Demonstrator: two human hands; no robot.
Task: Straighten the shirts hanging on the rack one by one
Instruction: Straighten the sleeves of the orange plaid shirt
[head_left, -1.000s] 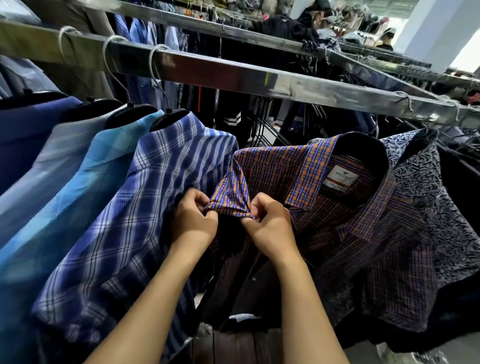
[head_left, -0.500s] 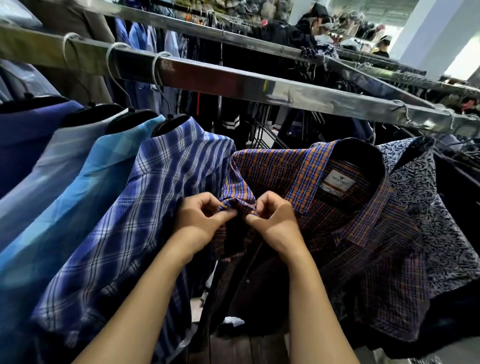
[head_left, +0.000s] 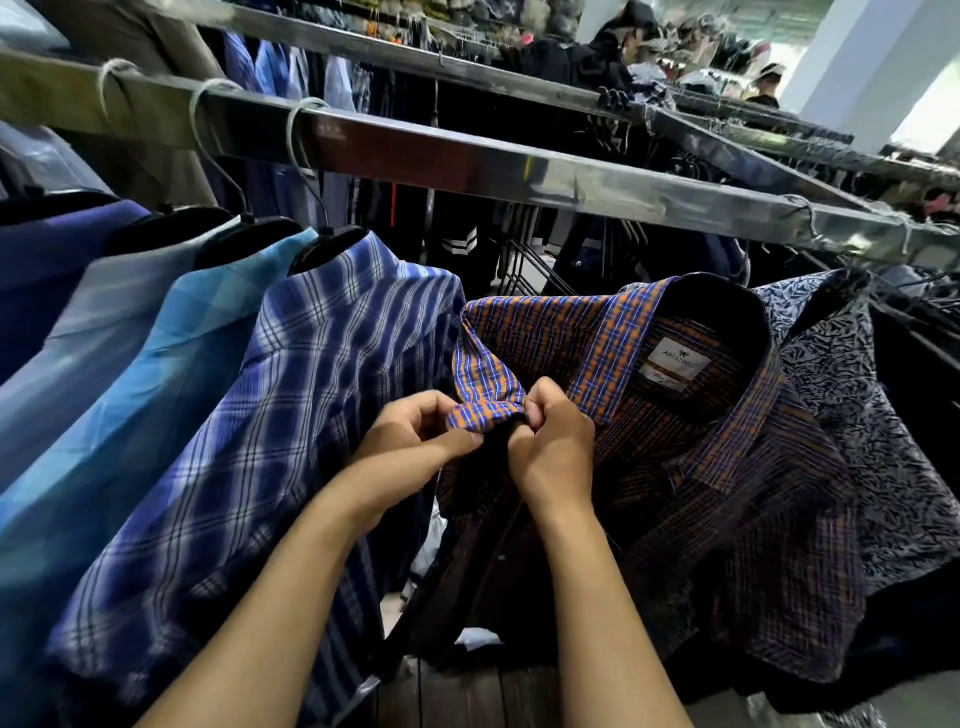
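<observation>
An orange-and-blue checked shirt (head_left: 691, 452) hangs from the metal rail (head_left: 519, 176), its collar open and a white label showing. My left hand (head_left: 415, 436) and my right hand (head_left: 553, 441) both pinch the shirt's collar tip at the top of the front placket, fingers curled close together. To the left hangs a blue plaid shirt (head_left: 270, 447) on a black hanger. A dark blue leaf-print shirt (head_left: 872, 415) hangs on the right, partly behind the checked one.
More shirts, light blue (head_left: 156, 364), pale grey-blue (head_left: 83, 332) and dark blue (head_left: 47, 270), hang further left on black hangers. A second rail (head_left: 467, 62) with dark clothes runs behind. People stand far back right. Wooden floor shows below.
Both hands have stayed on the collar tip and worked it closer together, bunching the fabric between the fingers. The view has shifted slightly.
</observation>
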